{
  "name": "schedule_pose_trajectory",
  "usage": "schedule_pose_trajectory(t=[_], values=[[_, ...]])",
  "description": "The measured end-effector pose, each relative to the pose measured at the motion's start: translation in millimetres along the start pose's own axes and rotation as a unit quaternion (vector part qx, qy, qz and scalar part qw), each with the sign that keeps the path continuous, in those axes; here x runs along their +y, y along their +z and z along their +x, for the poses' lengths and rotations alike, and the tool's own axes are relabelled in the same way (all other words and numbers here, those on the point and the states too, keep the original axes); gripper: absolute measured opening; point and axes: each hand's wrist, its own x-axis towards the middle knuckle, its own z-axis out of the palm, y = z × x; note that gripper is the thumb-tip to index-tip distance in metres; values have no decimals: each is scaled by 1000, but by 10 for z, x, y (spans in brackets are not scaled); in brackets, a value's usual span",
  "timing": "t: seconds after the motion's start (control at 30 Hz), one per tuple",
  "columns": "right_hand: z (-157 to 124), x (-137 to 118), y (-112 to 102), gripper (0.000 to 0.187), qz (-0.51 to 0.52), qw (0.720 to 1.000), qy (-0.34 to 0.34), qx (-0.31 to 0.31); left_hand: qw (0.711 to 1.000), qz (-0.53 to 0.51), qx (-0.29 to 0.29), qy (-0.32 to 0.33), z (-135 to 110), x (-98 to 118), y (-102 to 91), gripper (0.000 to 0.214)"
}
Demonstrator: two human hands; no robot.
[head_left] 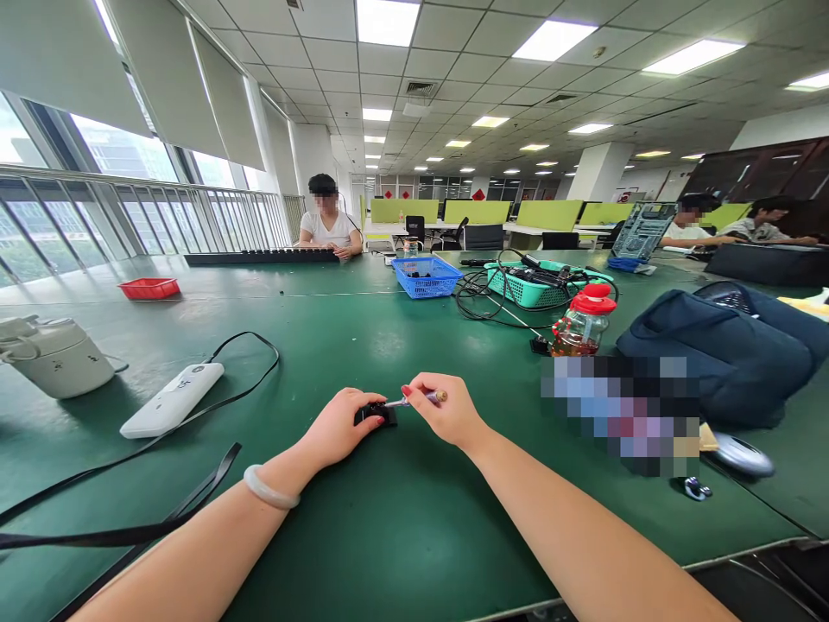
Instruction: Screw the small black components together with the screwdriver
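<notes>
My left hand (342, 425) lies on the green table, its fingers wrapped round a small black part (389, 415) that rests on the tabletop. Between the thumb and fingers of my right hand (446, 410) is a slim tool that looks like a screwdriver (441, 396), with a metal shaft and a brownish end. Its shaft runs left, and its tip meets the black part or ends right beside it; the exact contact is too small to tell. What exactly the black part is, I cannot make out, since my left fingers cover some of it.
On the left are a white power bank (174, 399) with a black cable, a white bag-like item (61, 354) and a red tray (148, 288). Ahead stand a blue basket (427, 281), a green basket (518, 289) with cables and a red-lidded bottle (586, 324). A dark bag (718, 345) sits right.
</notes>
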Motion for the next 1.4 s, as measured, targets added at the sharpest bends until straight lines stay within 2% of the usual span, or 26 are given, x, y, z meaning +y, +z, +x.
schedule_pose_trajectory(t=[0.87, 1.1, 1.23, 1.4], values=[[-7, -30, 1, 44, 1, 1000, 13, -1, 1000, -1, 0, 3, 10, -44, 28, 35], [-16, -31, -4, 42, -27, 1000, 8, -1, 1000, -1, -3, 6, 5, -47, 24, 36], [-42, -55, 23, 39, -73, 997, -27, -17, 1000, -3, -3, 7, 7, -36, 24, 35], [-107, -116, 126, 32, -136, 980, -127, -75, 1000, -10, -12, 0, 7, -4, 14, 37]])
